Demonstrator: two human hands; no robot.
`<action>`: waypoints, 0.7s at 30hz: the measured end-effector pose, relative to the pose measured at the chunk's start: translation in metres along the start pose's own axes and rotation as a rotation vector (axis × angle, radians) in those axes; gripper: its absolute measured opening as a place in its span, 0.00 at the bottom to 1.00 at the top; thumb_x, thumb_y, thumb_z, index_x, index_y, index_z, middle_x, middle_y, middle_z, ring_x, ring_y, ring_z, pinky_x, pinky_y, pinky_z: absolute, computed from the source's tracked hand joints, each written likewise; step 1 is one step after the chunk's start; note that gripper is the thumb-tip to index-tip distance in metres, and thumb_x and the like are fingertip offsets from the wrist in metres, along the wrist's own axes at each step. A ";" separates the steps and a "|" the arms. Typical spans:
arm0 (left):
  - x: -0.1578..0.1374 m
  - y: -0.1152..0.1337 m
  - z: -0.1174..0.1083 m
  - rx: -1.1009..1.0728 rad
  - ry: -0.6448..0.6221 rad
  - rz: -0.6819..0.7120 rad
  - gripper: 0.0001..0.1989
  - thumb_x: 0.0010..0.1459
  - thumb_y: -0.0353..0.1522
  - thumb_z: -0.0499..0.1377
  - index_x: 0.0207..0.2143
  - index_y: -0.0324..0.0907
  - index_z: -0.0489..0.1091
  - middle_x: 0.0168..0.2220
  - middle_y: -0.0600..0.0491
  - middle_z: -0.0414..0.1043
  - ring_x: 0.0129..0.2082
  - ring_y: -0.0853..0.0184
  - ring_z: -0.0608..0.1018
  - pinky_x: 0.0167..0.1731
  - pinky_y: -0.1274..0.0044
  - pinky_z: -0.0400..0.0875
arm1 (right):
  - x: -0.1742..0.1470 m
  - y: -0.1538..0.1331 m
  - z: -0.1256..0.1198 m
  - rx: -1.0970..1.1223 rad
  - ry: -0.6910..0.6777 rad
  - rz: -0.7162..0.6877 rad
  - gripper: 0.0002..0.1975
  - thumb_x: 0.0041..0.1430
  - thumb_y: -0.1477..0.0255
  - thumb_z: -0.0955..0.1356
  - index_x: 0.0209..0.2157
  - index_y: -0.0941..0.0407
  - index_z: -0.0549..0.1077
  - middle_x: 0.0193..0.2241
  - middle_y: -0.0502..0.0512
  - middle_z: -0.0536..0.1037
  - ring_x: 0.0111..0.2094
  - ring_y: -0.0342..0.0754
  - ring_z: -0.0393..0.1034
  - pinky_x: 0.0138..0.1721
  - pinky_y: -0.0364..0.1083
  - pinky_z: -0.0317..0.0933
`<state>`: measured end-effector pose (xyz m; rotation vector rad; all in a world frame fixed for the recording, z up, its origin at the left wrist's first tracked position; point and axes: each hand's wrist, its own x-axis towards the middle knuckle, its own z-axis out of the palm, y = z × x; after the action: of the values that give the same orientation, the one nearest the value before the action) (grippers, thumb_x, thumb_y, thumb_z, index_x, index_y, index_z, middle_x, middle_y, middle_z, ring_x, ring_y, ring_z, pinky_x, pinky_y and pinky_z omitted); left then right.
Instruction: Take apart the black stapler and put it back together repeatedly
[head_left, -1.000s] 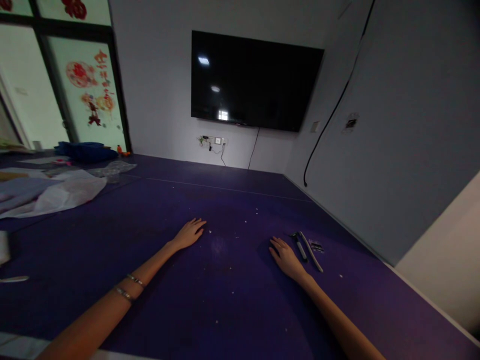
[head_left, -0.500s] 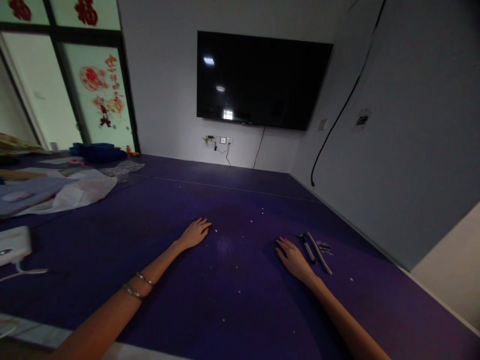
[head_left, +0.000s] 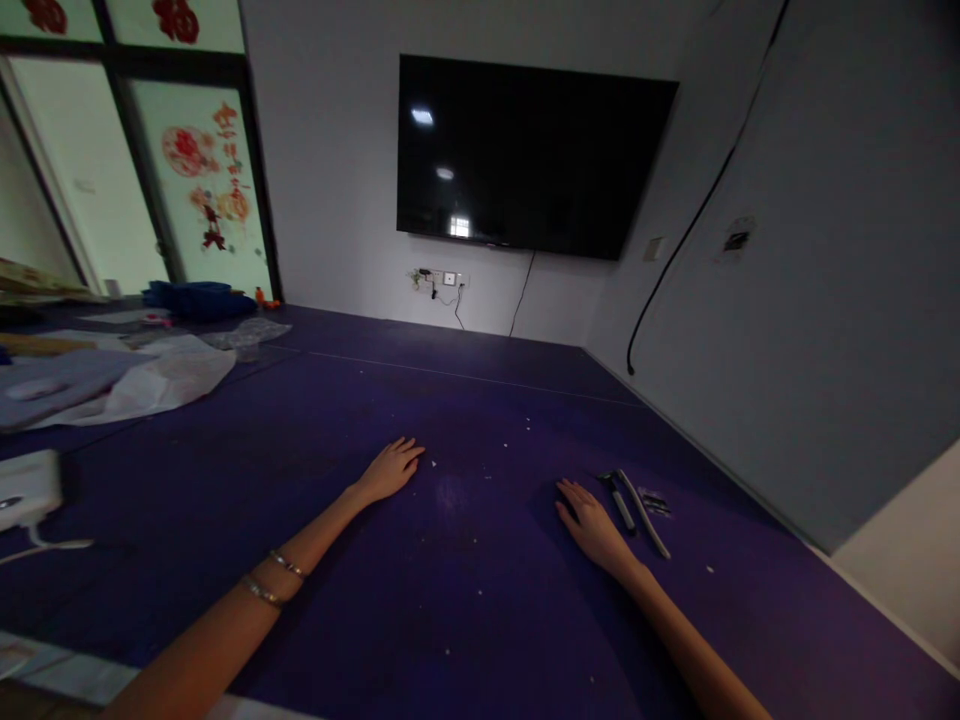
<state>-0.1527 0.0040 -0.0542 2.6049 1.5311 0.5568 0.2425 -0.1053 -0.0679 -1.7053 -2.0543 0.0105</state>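
Note:
My left hand (head_left: 390, 468) lies flat on the purple tabletop (head_left: 360, 600), fingers stretched out and holding nothing. A small white scrap (head_left: 433, 464) is just right of its fingertips. Palm down on the same surface, my right hand (head_left: 589, 518) is open with its fingers extended. Beside it on the right lie a slim pen-like tool with a grey handle (head_left: 622, 510) and a long, curved, pale-handled tool (head_left: 645, 515); their exact kinds are hard to make out. A small dark packet (head_left: 655, 501) sits just beyond them.
At the left are white plastic sheeting (head_left: 172, 380), a blue cloth bundle (head_left: 196, 299) and a white device with a cable (head_left: 30, 490). A television (head_left: 532, 155) hangs on the far wall. A black cable (head_left: 690, 225) dangles along the right wall. Tiny white bits dot the table.
The view has shifted very slightly. Both hands stay resting on the table in about the same places, and the tools lie as before.

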 end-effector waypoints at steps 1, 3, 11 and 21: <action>0.000 0.000 0.000 0.003 -0.002 -0.002 0.22 0.59 0.38 0.44 0.54 0.43 0.63 0.58 0.48 0.57 0.60 0.60 0.55 0.57 0.66 0.49 | 0.000 0.000 0.001 0.002 0.004 0.004 0.24 0.59 0.64 0.58 0.53 0.61 0.65 0.55 0.62 0.64 0.57 0.55 0.55 0.57 0.55 0.51; 0.000 -0.001 0.002 0.014 -0.009 -0.007 0.22 0.60 0.38 0.44 0.54 0.43 0.62 0.59 0.49 0.57 0.60 0.60 0.55 0.57 0.66 0.50 | 0.001 0.000 0.001 0.011 0.016 0.006 0.25 0.59 0.64 0.57 0.53 0.63 0.64 0.54 0.63 0.65 0.57 0.54 0.56 0.56 0.53 0.51; 0.001 -0.004 0.003 0.057 -0.015 0.006 0.23 0.60 0.38 0.43 0.55 0.44 0.62 0.59 0.49 0.57 0.60 0.60 0.55 0.57 0.66 0.49 | 0.007 0.027 -0.047 -0.076 0.119 0.237 0.20 0.54 0.74 0.57 0.43 0.59 0.73 0.42 0.62 0.76 0.44 0.53 0.70 0.45 0.47 0.61; 0.001 -0.008 0.007 0.051 0.013 0.024 0.22 0.60 0.38 0.43 0.54 0.43 0.63 0.58 0.49 0.58 0.60 0.59 0.56 0.57 0.65 0.51 | 0.001 0.035 -0.080 -0.174 -0.138 0.556 0.13 0.54 0.71 0.61 0.33 0.58 0.77 0.30 0.62 0.78 0.35 0.53 0.73 0.29 0.42 0.58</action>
<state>-0.1564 0.0098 -0.0626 2.6662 1.5396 0.5454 0.3037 -0.1191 -0.0066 -2.3933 -1.6402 0.1336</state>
